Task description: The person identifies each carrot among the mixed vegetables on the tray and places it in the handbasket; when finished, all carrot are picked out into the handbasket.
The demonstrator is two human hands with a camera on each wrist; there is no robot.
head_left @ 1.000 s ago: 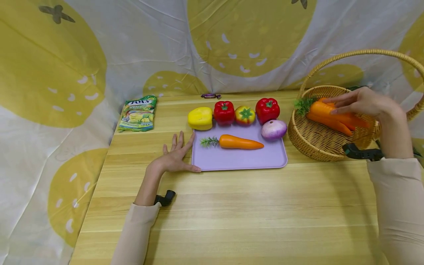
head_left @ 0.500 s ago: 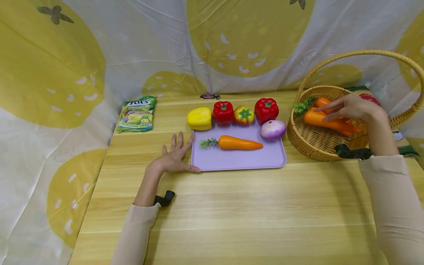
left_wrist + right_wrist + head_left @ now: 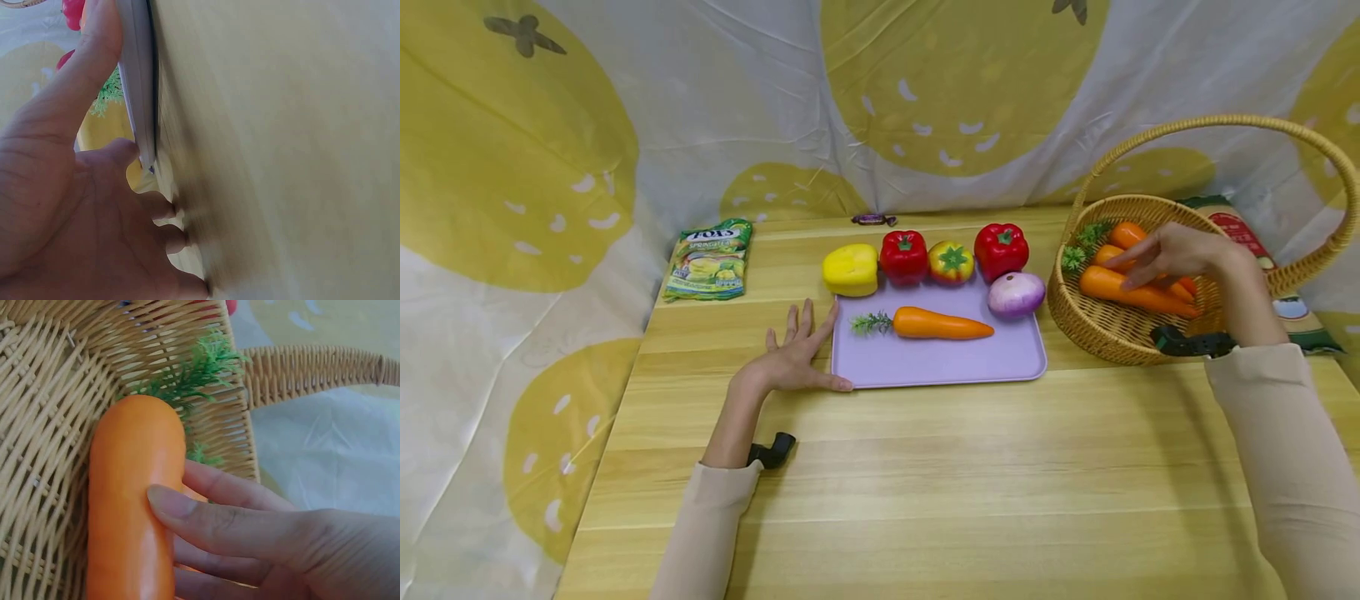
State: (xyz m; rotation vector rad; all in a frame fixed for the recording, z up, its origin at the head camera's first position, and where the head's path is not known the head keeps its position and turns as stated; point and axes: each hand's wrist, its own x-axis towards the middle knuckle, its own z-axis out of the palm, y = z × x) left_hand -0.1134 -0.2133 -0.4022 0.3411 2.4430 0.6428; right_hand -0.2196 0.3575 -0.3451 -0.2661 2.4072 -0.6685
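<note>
The left hand lay with fingers spread apart, its thumb and forefinger touching a corner of the lilac tray — apparently to steady it on the desk. The right hand reached into the wicker basket and pinched the nearest carrot toward its thick end, presumably for firmer control over the weight there. A lone carrot rested lengthwise on the tray — an orientation that, as I judged it, suited the strip before the red peppers.
</note>
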